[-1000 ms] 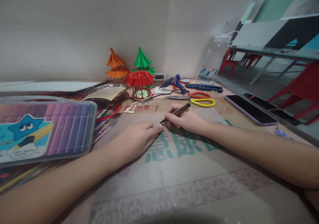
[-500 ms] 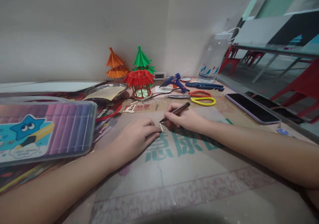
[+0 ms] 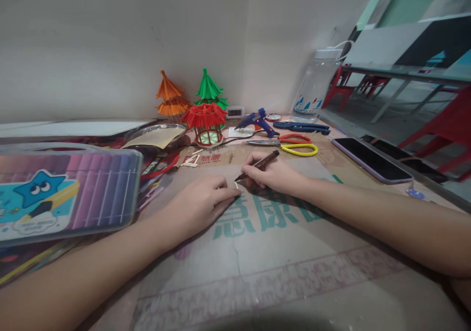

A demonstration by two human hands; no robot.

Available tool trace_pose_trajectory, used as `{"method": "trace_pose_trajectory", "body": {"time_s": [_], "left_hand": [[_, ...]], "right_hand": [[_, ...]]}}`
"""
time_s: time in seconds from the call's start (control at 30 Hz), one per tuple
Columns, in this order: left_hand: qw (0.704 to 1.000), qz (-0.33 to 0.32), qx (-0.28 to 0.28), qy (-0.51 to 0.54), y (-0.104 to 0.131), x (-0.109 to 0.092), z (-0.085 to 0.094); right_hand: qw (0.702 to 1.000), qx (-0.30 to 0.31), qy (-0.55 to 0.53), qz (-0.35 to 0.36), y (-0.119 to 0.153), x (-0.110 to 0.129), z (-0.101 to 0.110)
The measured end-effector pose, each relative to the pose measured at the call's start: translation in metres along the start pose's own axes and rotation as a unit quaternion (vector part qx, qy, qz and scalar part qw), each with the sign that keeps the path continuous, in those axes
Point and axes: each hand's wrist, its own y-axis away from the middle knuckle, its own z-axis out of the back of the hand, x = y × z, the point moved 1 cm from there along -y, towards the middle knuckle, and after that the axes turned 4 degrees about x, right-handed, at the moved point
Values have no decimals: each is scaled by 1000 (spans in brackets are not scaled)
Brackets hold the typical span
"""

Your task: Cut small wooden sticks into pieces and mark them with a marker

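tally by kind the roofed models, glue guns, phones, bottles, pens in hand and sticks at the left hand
Models: 3 (orange model, green model, red model)
Glue gun: 1
Phone: 1
Bottle: 1
Pen in the right hand: 1
Stick at the left hand: 1
Total: 8

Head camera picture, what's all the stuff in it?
Roofed models: three, orange, green, red, by wall
Display: one, white, beside models
Dish: one, silvery, beside models
Sticks: several, pale, before models
Scissors: one, red-and-yellow handles, centre
Glue gun: one, blue, behind scissors
Bottle: one, clear, back right
Hand tool: one, blue, near bottle
Phone: one, black, right
Chairs: several, red, far right
Marker case: one, clear, left
Clutter: uncounted, mixed, beside marker case
Tabletop: one, greyish, foreground
Pen: one, brown, centre
Left hand: one, at lone stick
Right hand: one, holding pen
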Motion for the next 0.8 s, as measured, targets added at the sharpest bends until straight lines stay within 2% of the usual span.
{"method": "trace_pose_trajectory", "body": {"time_s": [0.4, 0.5, 0.67, 0.8], "left_hand": [[1000, 6, 9, 0, 1, -1, 0], [1000, 18, 13, 18, 0, -2, 1], [995, 75, 8, 59, -5, -1, 6], [995, 66, 36, 58, -7, 3, 6]], "right_hand": [[998, 50, -29, -22, 3, 3, 3], [998, 49, -28, -21, 3, 3, 4], [998, 46, -31, -21, 2, 5, 3], [998, 44, -28, -22, 1, 5, 3]]}}
